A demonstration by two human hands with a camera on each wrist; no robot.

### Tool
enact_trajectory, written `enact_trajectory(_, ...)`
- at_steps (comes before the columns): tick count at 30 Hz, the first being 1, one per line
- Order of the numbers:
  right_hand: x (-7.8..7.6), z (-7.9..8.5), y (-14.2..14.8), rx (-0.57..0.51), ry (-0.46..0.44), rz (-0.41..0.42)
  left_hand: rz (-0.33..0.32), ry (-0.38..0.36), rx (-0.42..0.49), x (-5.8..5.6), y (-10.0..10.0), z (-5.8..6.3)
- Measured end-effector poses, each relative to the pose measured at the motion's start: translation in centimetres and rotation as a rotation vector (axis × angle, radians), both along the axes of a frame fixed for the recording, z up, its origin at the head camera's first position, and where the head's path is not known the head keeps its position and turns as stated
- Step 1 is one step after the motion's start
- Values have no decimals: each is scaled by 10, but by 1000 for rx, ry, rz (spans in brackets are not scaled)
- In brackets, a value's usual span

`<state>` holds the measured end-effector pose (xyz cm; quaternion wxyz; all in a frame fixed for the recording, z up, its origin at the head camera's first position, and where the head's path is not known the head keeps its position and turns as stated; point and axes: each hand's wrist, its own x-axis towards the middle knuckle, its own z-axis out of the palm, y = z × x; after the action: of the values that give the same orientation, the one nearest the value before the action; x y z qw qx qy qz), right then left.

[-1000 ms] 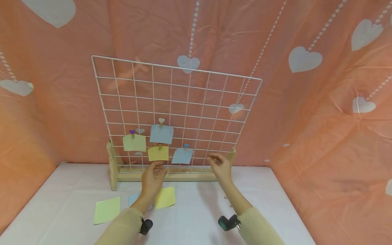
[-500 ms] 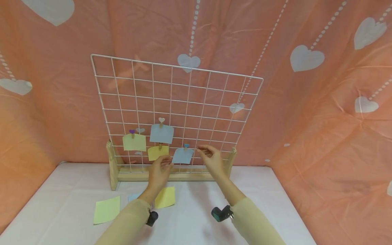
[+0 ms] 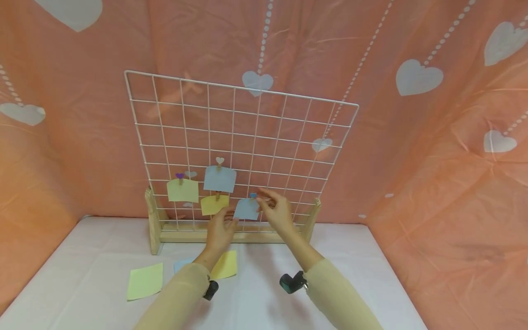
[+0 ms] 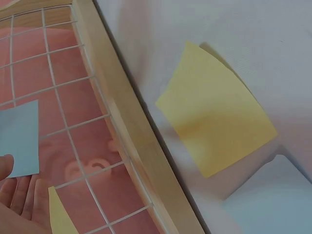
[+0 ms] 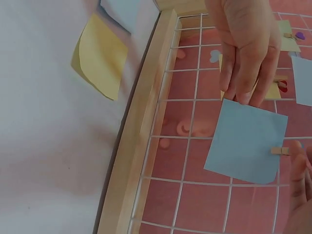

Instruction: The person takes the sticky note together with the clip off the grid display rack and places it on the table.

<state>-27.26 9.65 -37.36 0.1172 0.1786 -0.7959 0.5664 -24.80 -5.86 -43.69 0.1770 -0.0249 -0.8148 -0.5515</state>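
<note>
At the left, a green note point(image 3: 182, 191) hung on a wire grid point(image 3: 232, 151), its purple-heart clip point(image 3: 180, 177) presumably holding it up. Beyond a yellow note point(image 3: 214, 206), the left hand point(image 3: 220, 233) pinched the lower left corner of a blue note point(image 3: 245, 209) low on the grid, seemingly to steady it. Rightmost, the right hand point(image 3: 278, 213) reached the blue-heart clip point(image 5: 276, 151) at that note's top; whether it gripped the clip, one could not tell.

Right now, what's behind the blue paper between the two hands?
Around the blue paper, I see the white grid behind it and, farther back, orange cloth. Whatever's directly behind is covered.
</note>
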Motion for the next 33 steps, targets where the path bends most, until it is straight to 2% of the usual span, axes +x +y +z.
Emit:
enact_trajectory(5, -10, -8, -4, 80, -5, 3, -4, -1, -34, -1, 4, 1)
enact_trajectory(14, -16, -5, -11, 195, -50, 6, 25, 23, -62, -5, 8, 4)
enact_trajectory(20, -21, -3, -12, 246, -53, -13, 25, -13, -59, -6, 6, 6)
enact_trajectory(26, -23, -4, -12, 261, -44, -40, 18, -8, -30, -5, 6, 6)
enact_trajectory(33, -25, -7, -11, 249, -1, -64, 25, -20, 51, -5, 4, 5)
